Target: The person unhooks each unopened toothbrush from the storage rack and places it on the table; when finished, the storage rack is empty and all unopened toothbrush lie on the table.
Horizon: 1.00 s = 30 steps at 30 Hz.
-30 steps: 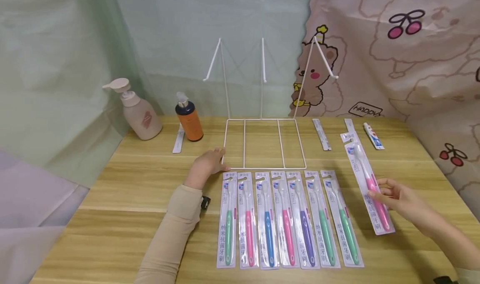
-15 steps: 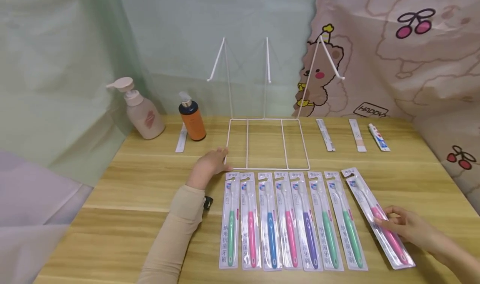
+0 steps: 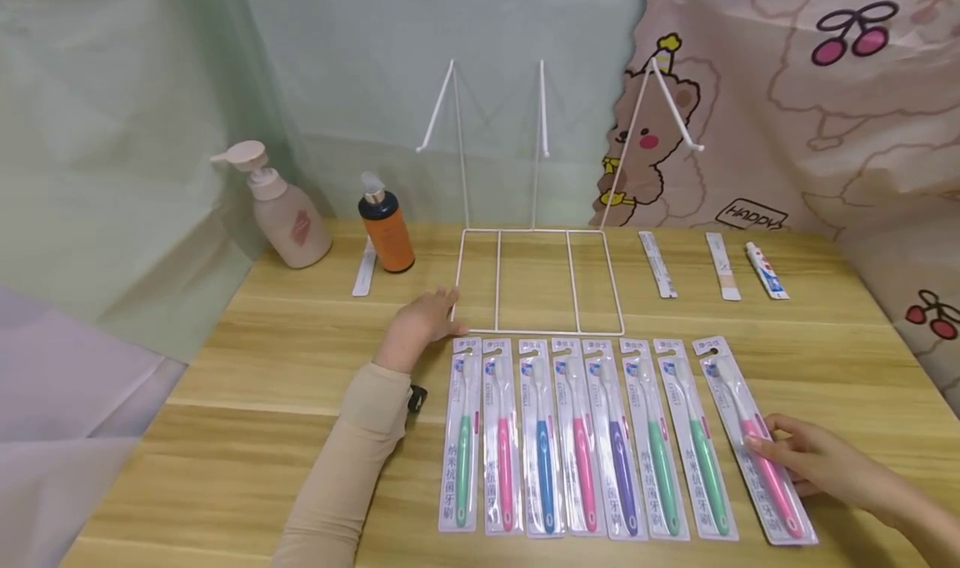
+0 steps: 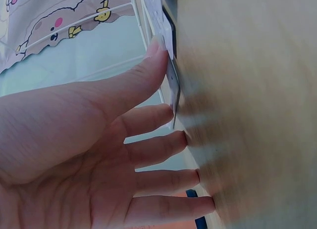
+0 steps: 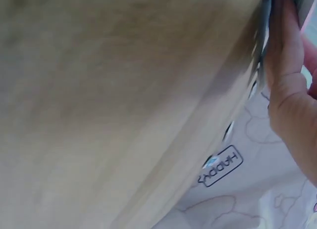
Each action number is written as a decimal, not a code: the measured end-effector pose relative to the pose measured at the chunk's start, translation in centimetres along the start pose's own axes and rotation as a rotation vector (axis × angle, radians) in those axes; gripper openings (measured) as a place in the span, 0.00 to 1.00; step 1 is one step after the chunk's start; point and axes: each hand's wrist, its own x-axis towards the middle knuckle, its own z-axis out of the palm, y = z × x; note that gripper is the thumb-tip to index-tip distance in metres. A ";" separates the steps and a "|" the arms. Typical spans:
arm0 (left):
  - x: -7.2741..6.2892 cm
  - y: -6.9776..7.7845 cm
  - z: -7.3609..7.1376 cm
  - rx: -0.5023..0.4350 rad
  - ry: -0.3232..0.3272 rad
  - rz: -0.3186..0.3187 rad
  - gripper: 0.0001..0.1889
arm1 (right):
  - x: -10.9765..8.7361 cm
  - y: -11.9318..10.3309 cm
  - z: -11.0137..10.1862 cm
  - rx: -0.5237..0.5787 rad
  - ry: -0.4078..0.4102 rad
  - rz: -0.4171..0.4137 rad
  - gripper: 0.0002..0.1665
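At the right end of a row of packaged toothbrushes, my right hand holds a pink toothbrush in its blister pack, thumb over the pack's right edge. That pack lies at a slant on the table or just above it; I cannot tell which. The row beside it has green, blue, purple and pink handles, the nearest pack being a green toothbrush. My left hand rests on the table at the front left corner of a white wire rack. Its fingers are spread and straight in the left wrist view.
Behind the left hand stand an orange pump bottle and a pale pump bottle. Slim sachets and a small toothpaste tube lie at the back right. Three bare prongs rise from the rack. Cloth hangs behind the table.
My right hand has brought the pink toothbrush pack down and toward me, then slightly left beside the row. The left hand stays by the rack. The head view has shifted a little.
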 end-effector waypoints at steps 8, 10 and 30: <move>0.0 0.2 0.0 0.006 -0.004 0.009 0.40 | -0.6 -1.1 0.4 -0.108 0.046 0.068 0.28; 0.0 0.3 0.0 0.007 -0.003 0.010 0.41 | -0.6 -1.3 0.6 -0.177 0.071 0.089 0.27; 0.1 -0.4 -0.8 0.016 -0.022 0.022 0.41 | -0.3 -2.6 0.5 -0.310 0.103 0.121 0.25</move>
